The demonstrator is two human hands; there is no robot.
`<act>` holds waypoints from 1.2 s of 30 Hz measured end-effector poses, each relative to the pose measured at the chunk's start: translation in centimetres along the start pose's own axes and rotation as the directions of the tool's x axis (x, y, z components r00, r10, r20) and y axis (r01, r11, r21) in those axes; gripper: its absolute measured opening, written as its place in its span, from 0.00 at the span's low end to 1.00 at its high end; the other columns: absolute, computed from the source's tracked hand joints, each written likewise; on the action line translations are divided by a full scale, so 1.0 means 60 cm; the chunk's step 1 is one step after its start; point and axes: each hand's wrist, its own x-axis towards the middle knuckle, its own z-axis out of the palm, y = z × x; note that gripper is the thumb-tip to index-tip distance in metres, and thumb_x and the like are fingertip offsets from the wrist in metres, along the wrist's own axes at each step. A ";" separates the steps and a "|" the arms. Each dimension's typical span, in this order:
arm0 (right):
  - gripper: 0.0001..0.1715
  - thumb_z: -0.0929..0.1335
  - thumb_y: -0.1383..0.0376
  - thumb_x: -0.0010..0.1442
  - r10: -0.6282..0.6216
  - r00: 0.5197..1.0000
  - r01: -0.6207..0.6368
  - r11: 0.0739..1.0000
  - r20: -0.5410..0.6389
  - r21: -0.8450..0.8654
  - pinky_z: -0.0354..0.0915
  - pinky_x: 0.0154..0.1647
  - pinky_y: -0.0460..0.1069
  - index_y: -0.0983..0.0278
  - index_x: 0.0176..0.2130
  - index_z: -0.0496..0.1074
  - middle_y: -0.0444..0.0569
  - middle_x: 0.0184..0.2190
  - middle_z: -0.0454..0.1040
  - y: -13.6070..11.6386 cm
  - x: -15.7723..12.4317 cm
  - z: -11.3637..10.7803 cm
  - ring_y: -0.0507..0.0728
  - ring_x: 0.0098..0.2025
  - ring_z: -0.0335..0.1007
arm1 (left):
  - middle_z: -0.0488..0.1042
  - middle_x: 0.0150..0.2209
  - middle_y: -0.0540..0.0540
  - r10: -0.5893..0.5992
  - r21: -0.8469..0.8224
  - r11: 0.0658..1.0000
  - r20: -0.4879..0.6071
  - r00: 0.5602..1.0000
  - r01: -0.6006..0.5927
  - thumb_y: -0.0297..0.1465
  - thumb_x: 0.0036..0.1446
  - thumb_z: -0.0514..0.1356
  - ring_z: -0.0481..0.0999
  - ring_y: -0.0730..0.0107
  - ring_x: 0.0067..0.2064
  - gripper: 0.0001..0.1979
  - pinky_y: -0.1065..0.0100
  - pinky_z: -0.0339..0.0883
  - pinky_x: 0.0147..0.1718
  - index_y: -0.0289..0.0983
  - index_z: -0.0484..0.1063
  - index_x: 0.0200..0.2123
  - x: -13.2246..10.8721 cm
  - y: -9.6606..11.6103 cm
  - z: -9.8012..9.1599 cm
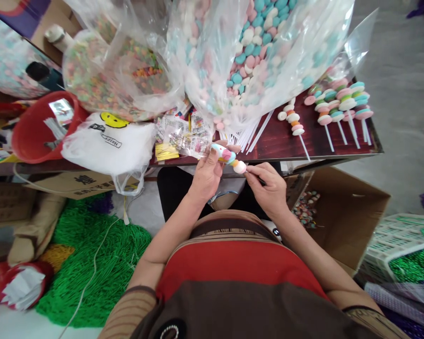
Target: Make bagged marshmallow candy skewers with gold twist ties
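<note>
A candy skewer with blue, pink, orange and white pieces is held between my hands, just off the table's front edge. My left hand is closed around its upper end, thumb on top of the candies. My right hand pinches at the lower end, beside the white piece; the stick there is mostly hidden by the fingers. Behind my hands lie a bundle of white sticks and clear printed wrappers. To the right, one candy skewer lies apart from several others.
Large clear bags of pastel candies and small coloured candies fill the table's back. A red bowl and a white plastic bag stand at left. Below right is an open cardboard box; green strands cover the floor at left.
</note>
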 end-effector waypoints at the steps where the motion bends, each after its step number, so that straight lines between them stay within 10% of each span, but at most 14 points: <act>1: 0.09 0.71 0.60 0.65 0.066 0.996 -0.071 0.995 0.063 0.076 0.68 0.31 0.48 0.60 0.43 0.78 0.43 0.29 0.73 0.002 0.000 0.002 0.51 0.29 0.69 | 0.83 0.42 0.44 -0.011 0.001 1.000 -0.018 1.000 0.012 0.48 0.60 0.64 0.80 0.58 0.55 0.18 0.58 0.72 0.54 0.40 0.75 0.43 0.000 0.000 0.001; 6: 0.32 0.70 0.51 0.65 0.240 0.853 -0.420 0.843 0.463 0.337 0.57 0.18 0.43 0.57 0.63 0.65 0.35 0.23 0.66 -0.007 0.005 -0.004 0.46 0.18 0.57 | 0.83 0.35 0.46 -0.069 -0.004 0.998 -0.040 0.997 0.069 0.46 0.59 0.65 0.81 0.57 0.54 0.19 0.58 0.73 0.53 0.41 0.75 0.48 0.004 0.001 0.000; 10: 0.42 0.69 0.53 0.66 0.224 0.794 -0.477 0.807 0.566 0.349 0.57 0.17 0.43 0.55 0.73 0.53 0.34 0.21 0.63 -0.024 0.008 -0.010 0.47 0.17 0.56 | 0.83 0.41 0.45 -0.067 0.014 0.998 -0.009 0.998 0.068 0.42 0.58 0.67 0.81 0.60 0.53 0.14 0.63 0.72 0.51 0.39 0.77 0.43 0.006 0.002 -0.005; 20: 0.27 0.66 0.62 0.66 0.072 0.979 -0.070 0.997 0.193 -0.014 0.68 0.28 0.45 0.60 0.63 0.72 0.39 0.23 0.73 -0.020 -0.006 0.019 0.48 0.21 0.63 | 0.83 0.44 0.41 -0.167 -0.033 0.985 0.081 0.983 0.170 0.41 0.57 0.65 0.81 0.57 0.52 0.14 0.61 0.75 0.49 0.37 0.76 0.41 0.002 -0.005 -0.004; 33: 0.40 0.70 0.61 0.62 0.095 0.925 -0.123 0.991 0.368 0.053 0.66 0.29 0.46 0.59 0.70 0.61 0.38 0.27 0.73 -0.032 0.009 0.004 0.49 0.24 0.63 | 0.83 0.38 0.45 -0.143 -0.034 0.990 -0.109 0.984 0.140 0.41 0.58 0.66 0.83 0.61 0.47 0.12 0.62 0.76 0.45 0.40 0.75 0.38 0.014 -0.020 -0.008; 36: 0.29 0.67 0.62 0.65 0.096 0.934 -0.090 0.995 0.344 -0.035 0.65 0.29 0.46 0.60 0.64 0.69 0.41 0.26 0.74 -0.030 -0.006 -0.009 0.50 0.23 0.64 | 0.83 0.34 0.45 -0.102 -0.023 0.995 -0.078 0.992 0.101 0.41 0.58 0.66 0.82 0.60 0.47 0.12 0.61 0.75 0.45 0.39 0.76 0.39 0.016 -0.018 -0.010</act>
